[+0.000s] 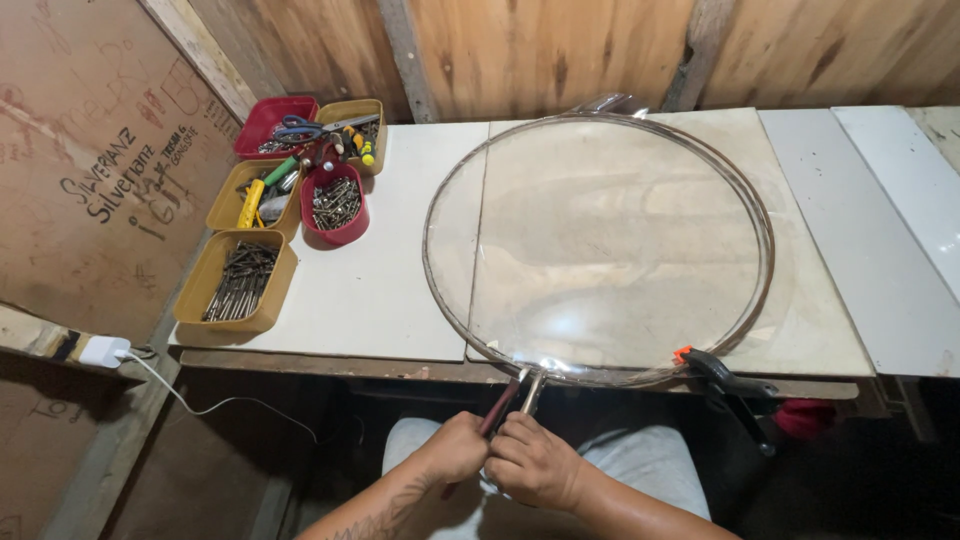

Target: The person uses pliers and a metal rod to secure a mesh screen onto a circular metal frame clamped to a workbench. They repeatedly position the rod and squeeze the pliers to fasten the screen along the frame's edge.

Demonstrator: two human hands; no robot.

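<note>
One workbench [400,300] spreads before me, topped with pale boards. On it lies one large round hoop [598,243], a thin metal ring with clear film stretched across it, its near edge hanging just over the bench's front edge. One black spring clamp [728,385] with an orange tip bites that near edge to my right.

At the far left corner I count five small trays: three mustard-yellow ones and two red ones. The nearest yellow tray [237,281] holds a heap of dark nails or bits; the round red tub [336,205] holds screws; the others carry scissors, screwdrivers and a yellow-handled tool. One white charger [103,351] with its cable sits below the bench on the left.

My two hands meet just under the hoop's near edge. My left hand [455,448] is closed round a dark red handle of one pair of pliers [508,398]; my right hand [533,463] is curled shut around the other handle. The plier jaws reach up and touch the ring's rim, directly above my knuckles.
</note>
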